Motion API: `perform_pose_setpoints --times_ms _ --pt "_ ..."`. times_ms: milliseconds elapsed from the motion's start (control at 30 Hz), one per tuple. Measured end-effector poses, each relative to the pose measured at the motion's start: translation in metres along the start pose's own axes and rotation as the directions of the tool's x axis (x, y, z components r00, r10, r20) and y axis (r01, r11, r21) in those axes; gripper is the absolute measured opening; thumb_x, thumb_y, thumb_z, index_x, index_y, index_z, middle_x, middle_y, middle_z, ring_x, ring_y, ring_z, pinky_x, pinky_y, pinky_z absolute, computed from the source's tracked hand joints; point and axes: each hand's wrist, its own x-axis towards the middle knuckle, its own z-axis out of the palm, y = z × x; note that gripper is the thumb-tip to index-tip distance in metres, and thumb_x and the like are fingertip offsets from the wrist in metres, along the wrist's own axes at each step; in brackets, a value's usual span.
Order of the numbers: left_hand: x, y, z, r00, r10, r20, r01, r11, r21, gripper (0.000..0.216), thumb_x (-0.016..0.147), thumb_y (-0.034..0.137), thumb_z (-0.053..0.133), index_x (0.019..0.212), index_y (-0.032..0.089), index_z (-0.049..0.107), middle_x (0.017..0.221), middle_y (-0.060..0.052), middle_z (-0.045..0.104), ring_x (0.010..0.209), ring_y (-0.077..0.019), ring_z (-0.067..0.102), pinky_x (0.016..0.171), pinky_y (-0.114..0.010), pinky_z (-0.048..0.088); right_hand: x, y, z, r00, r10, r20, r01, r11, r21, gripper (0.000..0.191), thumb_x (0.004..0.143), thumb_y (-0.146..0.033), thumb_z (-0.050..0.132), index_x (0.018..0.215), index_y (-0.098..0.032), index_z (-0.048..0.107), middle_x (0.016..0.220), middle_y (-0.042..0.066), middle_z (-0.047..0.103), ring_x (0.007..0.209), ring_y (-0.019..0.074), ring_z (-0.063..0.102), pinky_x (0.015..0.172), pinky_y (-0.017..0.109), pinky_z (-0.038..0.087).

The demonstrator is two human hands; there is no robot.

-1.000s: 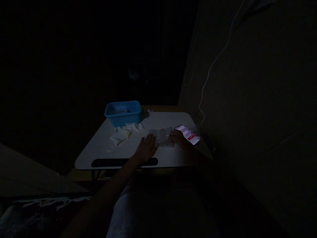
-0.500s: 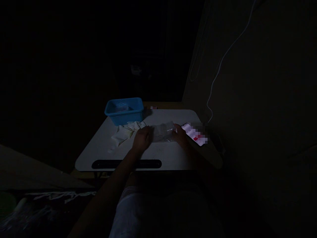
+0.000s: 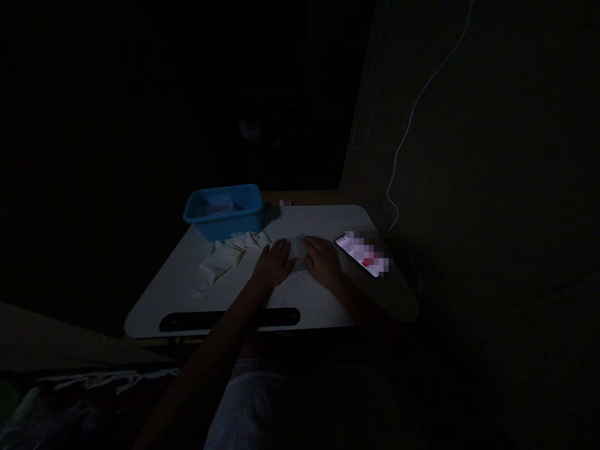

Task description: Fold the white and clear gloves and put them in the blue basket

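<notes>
The room is very dark. A small white lap table (image 3: 187, 294) stands in front of me. My left hand (image 3: 274, 264) and my right hand (image 3: 322, 259) both lie flat, fingers stretched out, on a clear plastic bag (image 3: 298, 247) at the table's middle. The hands sit close together and cover most of the bag. A heap of crumpled white packets (image 3: 224, 255) lies just left of my left hand.
A blue plastic tub (image 3: 222, 210) stands at the table's back left corner. A lit phone (image 3: 362, 254) lies at the right edge, close to my right hand. A white cable (image 3: 409, 119) hangs down the wall on the right. A dark slot (image 3: 229, 319) runs along the table's front edge.
Half a second ago both hands held the bag's two ends, stretched out. Now my right hand has moved left toward the left hand, and both press flat on the bag.
</notes>
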Motion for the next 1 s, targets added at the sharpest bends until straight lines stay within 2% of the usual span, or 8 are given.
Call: perform_pose_setpoints --times_ms 100,233,300,400,467,533,767,1000 --pt "0.0 -0.001 0.001 1.0 0.005 -0.006 -0.005 1.0 -0.004 0.053 0.087 0.038 0.031 0.132 0.011 0.036 0.14 -0.016 0.033 0.131 -0.0259 0.028 0.105 -0.048 0.021 0.003 -0.006 0.007 0.994 -0.071 0.081 0.071 0.997 -0.001 0.043 0.081 -0.015 0.039 0.124 -0.013 0.046 0.128 0.013 0.049 0.12 0.0219 0.041 0.101 0.04 0.03" --pt "0.0 -0.004 0.001 0.996 0.001 -0.088 -0.007 0.997 -0.075 0.051 0.087 0.038 0.031 0.129 0.01 0.039 0.137 -0.016 0.038 0.129 -0.0251 0.03 0.104 -0.045 0.024 0.002 -0.006 0.012 0.994 -0.04 0.106 0.043 0.999 -0.029 0.041 0.086 -0.023 0.036 0.124 -0.011 0.046 0.128 0.015 0.049 0.122 0.0227 0.039 0.103 0.041 0.027" --pt "-0.001 -0.005 -0.001 0.987 -0.019 -0.162 -0.002 0.992 -0.129 0.048 0.088 0.035 0.028 0.124 0.008 0.044 0.131 -0.017 0.045 0.126 -0.0243 0.035 0.103 -0.042 0.028 0.0 -0.003 0.011 0.998 0.012 0.057 -0.009 0.998 -0.054 0.04 0.085 -0.022 0.037 0.122 -0.012 0.048 0.125 0.014 0.051 0.119 0.0236 0.042 0.102 0.041 0.028" --pt "-0.002 -0.007 -0.002 0.971 -0.063 -0.229 0.025 0.986 -0.168 0.043 0.088 0.031 0.027 0.117 0.008 0.049 0.122 -0.017 0.052 0.119 -0.0227 0.043 0.1 -0.038 0.033 -0.003 0.006 0.007 0.977 0.203 -0.064 -0.206 0.977 -0.057 0.04 0.08 -0.018 0.041 0.119 -0.011 0.05 0.118 0.015 0.055 0.111 0.0259 0.048 0.097 0.04 0.034" --pt "-0.002 -0.007 -0.002 0.974 -0.063 -0.217 0.033 0.99 -0.138 0.042 0.087 0.031 0.029 0.118 0.009 0.048 0.122 -0.016 0.052 0.117 -0.0234 0.044 0.099 -0.039 0.034 -0.005 0.013 0.006 0.933 0.34 -0.114 -0.344 0.939 -0.012 0.044 0.077 -0.015 0.041 0.121 -0.01 0.047 0.118 0.017 0.055 0.107 0.0272 0.051 0.091 0.039 0.039" --pt "-0.003 -0.006 -0.002 0.984 -0.043 -0.171 0.029 0.996 -0.087 0.043 0.086 0.032 0.033 0.12 0.01 0.047 0.126 -0.016 0.049 0.119 -0.0252 0.042 0.099 -0.042 0.033 -0.006 0.018 0.006 0.903 0.409 -0.131 -0.407 0.913 0.041 0.049 0.076 -0.013 0.042 0.125 -0.01 0.043 0.12 0.018 0.053 0.106 0.028 0.051 0.088 0.039 0.042" --pt "-0.005 -0.003 -0.006 0.991 -0.063 -0.121 0.052 0.995 -0.087 0.046 0.088 0.037 0.028 0.121 0.012 0.048 0.129 -0.015 0.048 0.122 -0.0243 0.039 0.1 -0.043 0.031 -0.007 0.028 0.016 0.893 0.438 -0.105 -0.404 0.882 0.241 0.062 0.072 -0.008 0.039 0.133 -0.013 0.031 0.128 0.016 0.046 0.106 0.0243 0.053 0.091 0.038 0.042" --pt "-0.007 0.0 -0.008 0.994 -0.069 -0.084 0.067 0.997 -0.026 0.045 0.087 0.035 0.032 0.123 0.012 0.046 0.131 -0.015 0.046 0.123 -0.024 0.039 0.1 -0.044 0.03 -0.009 0.035 0.022 0.862 0.484 -0.153 -0.391 0.825 0.408 0.062 0.067 -0.006 0.041 0.128 -0.016 0.036 0.119 0.013 0.05 0.095 0.0203 0.056 0.085 0.037 0.046"
